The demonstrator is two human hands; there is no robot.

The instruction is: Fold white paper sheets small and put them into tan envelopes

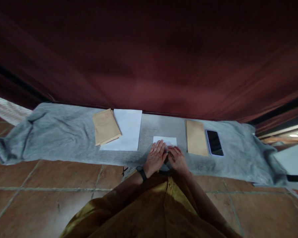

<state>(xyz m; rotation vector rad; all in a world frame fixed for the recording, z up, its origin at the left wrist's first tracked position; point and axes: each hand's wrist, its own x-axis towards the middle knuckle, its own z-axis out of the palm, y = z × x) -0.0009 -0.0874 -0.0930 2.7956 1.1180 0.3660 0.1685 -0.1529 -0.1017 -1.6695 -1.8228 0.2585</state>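
A small piece of white paper (164, 139), seemingly folded, lies on the grey cloth in front of my body. My left hand (157, 155) rests flat on its left part, fingers stretched out and together, and a dark band circles that wrist. Over the right part of the paper is my right hand (178, 158), its fingers bent inward toward the left hand and closed at the paper's near edge. The near part of the paper is hidden under both hands.
Left on the grey cloth (62, 132), brown envelopes (106, 127) overlap a stack of white sheets (129, 129). To the right lie another brown envelope stack (196, 137) and a phone (215, 143) with a dark screen. A dark red curtain (149, 72) hangs directly behind.
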